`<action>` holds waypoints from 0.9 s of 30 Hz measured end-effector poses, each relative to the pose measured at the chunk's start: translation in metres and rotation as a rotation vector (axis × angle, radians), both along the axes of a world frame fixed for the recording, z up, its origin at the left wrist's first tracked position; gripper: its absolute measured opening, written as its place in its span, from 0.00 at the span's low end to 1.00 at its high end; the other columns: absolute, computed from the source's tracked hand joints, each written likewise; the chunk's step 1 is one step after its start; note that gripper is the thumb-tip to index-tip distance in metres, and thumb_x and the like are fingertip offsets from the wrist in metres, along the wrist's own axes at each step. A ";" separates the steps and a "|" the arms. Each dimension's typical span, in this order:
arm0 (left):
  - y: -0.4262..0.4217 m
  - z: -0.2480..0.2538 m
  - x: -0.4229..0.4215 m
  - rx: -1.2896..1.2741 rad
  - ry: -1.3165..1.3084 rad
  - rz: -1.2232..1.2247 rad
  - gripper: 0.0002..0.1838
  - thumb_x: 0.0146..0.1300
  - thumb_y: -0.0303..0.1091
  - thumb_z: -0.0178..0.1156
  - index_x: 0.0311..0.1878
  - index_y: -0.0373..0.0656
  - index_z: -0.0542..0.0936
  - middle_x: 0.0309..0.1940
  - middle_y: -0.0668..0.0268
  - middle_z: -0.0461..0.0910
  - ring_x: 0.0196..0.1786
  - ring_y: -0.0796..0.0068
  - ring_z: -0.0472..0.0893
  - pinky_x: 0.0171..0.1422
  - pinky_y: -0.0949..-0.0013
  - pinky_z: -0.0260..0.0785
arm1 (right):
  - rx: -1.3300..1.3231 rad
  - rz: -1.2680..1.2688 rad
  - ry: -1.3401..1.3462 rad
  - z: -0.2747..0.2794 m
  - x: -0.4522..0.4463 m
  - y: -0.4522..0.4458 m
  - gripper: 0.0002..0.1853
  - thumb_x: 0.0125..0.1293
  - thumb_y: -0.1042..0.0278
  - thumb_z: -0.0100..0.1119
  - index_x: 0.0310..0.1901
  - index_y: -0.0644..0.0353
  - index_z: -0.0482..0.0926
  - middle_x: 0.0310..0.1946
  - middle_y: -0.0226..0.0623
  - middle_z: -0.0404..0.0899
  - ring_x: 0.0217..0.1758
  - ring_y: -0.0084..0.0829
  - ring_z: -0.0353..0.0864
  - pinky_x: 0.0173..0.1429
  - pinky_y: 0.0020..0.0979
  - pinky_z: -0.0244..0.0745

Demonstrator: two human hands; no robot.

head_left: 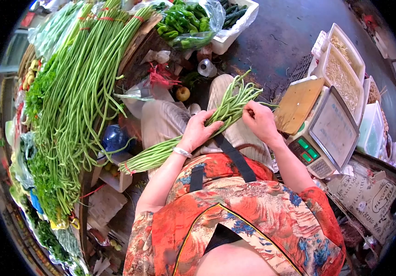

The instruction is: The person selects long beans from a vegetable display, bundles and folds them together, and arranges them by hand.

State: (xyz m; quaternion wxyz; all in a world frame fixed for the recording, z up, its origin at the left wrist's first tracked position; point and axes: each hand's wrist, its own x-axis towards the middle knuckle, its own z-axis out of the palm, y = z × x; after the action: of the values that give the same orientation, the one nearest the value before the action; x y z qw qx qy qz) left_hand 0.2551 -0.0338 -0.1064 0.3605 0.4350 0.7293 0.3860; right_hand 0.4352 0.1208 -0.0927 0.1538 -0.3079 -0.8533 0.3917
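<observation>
A bundle of long green beans (156, 155) lies across my lap, with a red tie around its lower-left end. My left hand (200, 131) is wrapped over the middle of the bundle, thumb on top. At the bundle's upper-right end, my right hand (258, 118) has its fingers curled together beside the loose bean tips. A thin green bean end sticks out to the right of that hand; what its fingertips hold is too small to make out. Both hands are above my knees.
Piled long beans (83, 87) and leafy greens (37, 170) fill the left stall. Green peppers (184, 20) sit in plastic at the top. On the right stand a digital scale (333, 129), a wooden board (299, 105) and white trays of sprouts (343, 76).
</observation>
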 end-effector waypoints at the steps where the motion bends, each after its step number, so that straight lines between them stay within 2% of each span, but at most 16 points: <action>1: 0.000 0.001 0.000 -0.013 -0.007 -0.002 0.24 0.59 0.42 0.68 0.57 0.42 0.81 0.37 0.52 0.81 0.42 0.56 0.81 0.50 0.62 0.71 | -0.072 -0.072 0.026 -0.002 -0.003 0.000 0.05 0.60 0.70 0.60 0.34 0.62 0.76 0.26 0.45 0.78 0.31 0.45 0.80 0.36 0.40 0.73; 5: 0.001 0.001 0.000 -0.036 -0.016 -0.014 0.24 0.60 0.41 0.68 0.57 0.42 0.81 0.37 0.52 0.81 0.43 0.56 0.81 0.51 0.62 0.71 | -0.200 -0.178 0.082 -0.008 -0.011 -0.003 0.05 0.61 0.71 0.59 0.33 0.64 0.76 0.24 0.45 0.78 0.26 0.39 0.79 0.33 0.36 0.72; 7: 0.000 -0.002 0.000 0.001 0.003 -0.012 0.23 0.60 0.41 0.68 0.57 0.42 0.81 0.38 0.52 0.81 0.43 0.55 0.81 0.52 0.61 0.72 | -0.209 -0.272 0.099 -0.008 -0.013 -0.003 0.06 0.62 0.71 0.59 0.33 0.65 0.76 0.22 0.40 0.76 0.24 0.30 0.77 0.32 0.32 0.71; 8: 0.000 -0.002 0.000 0.002 0.003 -0.012 0.23 0.60 0.41 0.68 0.57 0.42 0.81 0.38 0.52 0.81 0.43 0.55 0.81 0.52 0.61 0.72 | -0.208 -0.272 0.099 -0.016 -0.011 0.001 0.06 0.62 0.71 0.59 0.33 0.65 0.76 0.22 0.40 0.76 0.24 0.30 0.77 0.32 0.32 0.71; 10: -0.001 -0.003 0.000 0.008 0.001 -0.016 0.23 0.60 0.41 0.68 0.57 0.42 0.81 0.38 0.52 0.81 0.44 0.55 0.81 0.52 0.61 0.71 | -0.408 -0.372 0.150 -0.027 -0.008 0.014 0.07 0.62 0.70 0.60 0.33 0.65 0.76 0.21 0.35 0.75 0.24 0.24 0.75 0.31 0.31 0.70; 11: -0.001 -0.003 0.000 0.008 0.000 -0.015 0.23 0.60 0.41 0.68 0.57 0.42 0.81 0.38 0.52 0.81 0.44 0.55 0.81 0.52 0.61 0.71 | -0.635 -0.385 0.149 -0.016 -0.004 0.019 0.07 0.63 0.71 0.60 0.34 0.66 0.76 0.22 0.32 0.75 0.25 0.19 0.73 0.32 0.28 0.70; 12: -0.001 -0.004 -0.001 0.012 -0.003 -0.016 0.23 0.60 0.41 0.67 0.57 0.41 0.81 0.39 0.52 0.81 0.44 0.55 0.81 0.52 0.61 0.71 | -0.635 -0.384 0.148 -0.017 -0.001 0.022 0.07 0.63 0.71 0.60 0.34 0.66 0.76 0.22 0.32 0.75 0.25 0.19 0.73 0.32 0.28 0.70; 14: 0.000 -0.004 -0.001 0.019 -0.008 -0.017 0.23 0.60 0.41 0.67 0.57 0.41 0.81 0.39 0.51 0.82 0.44 0.55 0.81 0.52 0.61 0.71 | -0.339 -0.322 0.136 -0.014 0.004 0.031 0.06 0.64 0.72 0.61 0.34 0.66 0.77 0.22 0.32 0.75 0.26 0.19 0.71 0.33 0.26 0.69; 15: 0.000 -0.005 -0.001 0.001 -0.019 -0.017 0.23 0.60 0.41 0.67 0.57 0.41 0.81 0.40 0.51 0.82 0.45 0.55 0.81 0.53 0.61 0.71 | -0.310 -0.333 0.127 -0.010 0.007 0.035 0.05 0.64 0.72 0.60 0.35 0.66 0.77 0.22 0.32 0.75 0.27 0.18 0.72 0.33 0.25 0.70; 19: 0.001 0.000 -0.001 -0.055 -0.041 -0.016 0.23 0.60 0.41 0.67 0.57 0.42 0.81 0.40 0.51 0.82 0.46 0.55 0.81 0.53 0.61 0.71 | -0.240 -0.323 0.202 0.031 -0.003 0.043 0.05 0.65 0.74 0.62 0.40 0.65 0.79 0.27 0.30 0.79 0.31 0.17 0.74 0.37 0.25 0.72; 21: 0.001 0.000 -0.001 -0.060 -0.034 -0.016 0.23 0.60 0.42 0.67 0.57 0.42 0.81 0.40 0.50 0.82 0.46 0.55 0.82 0.53 0.61 0.71 | -0.376 -0.196 0.536 0.052 -0.016 0.039 0.10 0.66 0.76 0.61 0.48 0.63 0.80 0.35 0.32 0.82 0.38 0.17 0.77 0.44 0.25 0.74; 25: 0.002 0.001 0.000 -0.054 -0.057 0.000 0.23 0.61 0.42 0.67 0.56 0.41 0.81 0.40 0.50 0.82 0.46 0.55 0.82 0.54 0.61 0.71 | -0.326 -0.144 0.517 0.051 -0.024 0.049 0.14 0.67 0.78 0.59 0.54 0.61 0.79 0.43 0.38 0.82 0.46 0.23 0.81 0.50 0.27 0.74; 27: 0.002 0.002 -0.001 -0.062 -0.051 -0.005 0.22 0.61 0.42 0.67 0.56 0.41 0.81 0.41 0.50 0.82 0.46 0.54 0.82 0.54 0.61 0.71 | -0.031 -0.134 0.195 0.028 -0.017 0.058 0.14 0.67 0.76 0.57 0.54 0.61 0.79 0.46 0.43 0.81 0.48 0.37 0.83 0.52 0.32 0.75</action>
State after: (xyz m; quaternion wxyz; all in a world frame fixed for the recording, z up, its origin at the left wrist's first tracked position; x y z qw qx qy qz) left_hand 0.2542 -0.0321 -0.1044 0.3933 0.4153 0.7305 0.3731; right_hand 0.4184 0.1785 -0.0645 0.2572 -0.3268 -0.8055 0.4221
